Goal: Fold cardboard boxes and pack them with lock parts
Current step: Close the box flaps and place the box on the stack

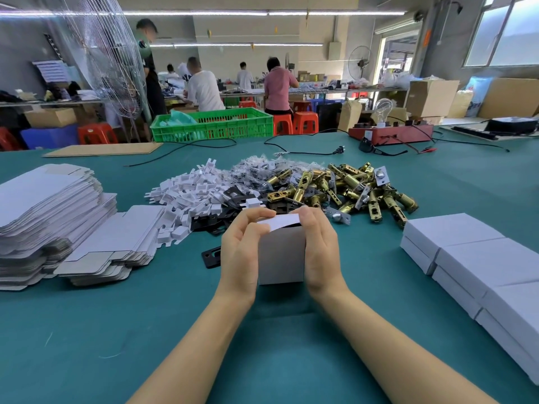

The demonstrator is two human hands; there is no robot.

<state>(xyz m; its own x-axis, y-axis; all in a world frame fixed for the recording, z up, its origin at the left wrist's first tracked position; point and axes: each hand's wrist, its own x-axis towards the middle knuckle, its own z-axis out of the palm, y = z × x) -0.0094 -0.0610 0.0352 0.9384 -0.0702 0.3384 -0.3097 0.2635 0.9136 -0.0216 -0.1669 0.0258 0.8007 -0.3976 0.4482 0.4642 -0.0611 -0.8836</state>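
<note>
A small white cardboard box (281, 258) stands upright on the green table (145, 316) between my two hands. My left hand (242, 252) grips its left side, with the fingers curled over the white top flap (280, 221). Opposite, my right hand (319, 252) holds the right side, its fingertips on the flap's right end. Behind the box lie brass latch bolts (344, 188), white plastic pieces (192, 191), black strike plates (230, 199) and bagged screws (256, 170). What is inside the box is hidden.
Stacks of flat unfolded box blanks (49, 217) fill the left. Closed white boxes (481, 258) are piled at the right. One black plate (211, 255) lies just left of my left hand. Cables, a red test board (390, 134) and a green crate (213, 123) sit further back. People work at distant benches.
</note>
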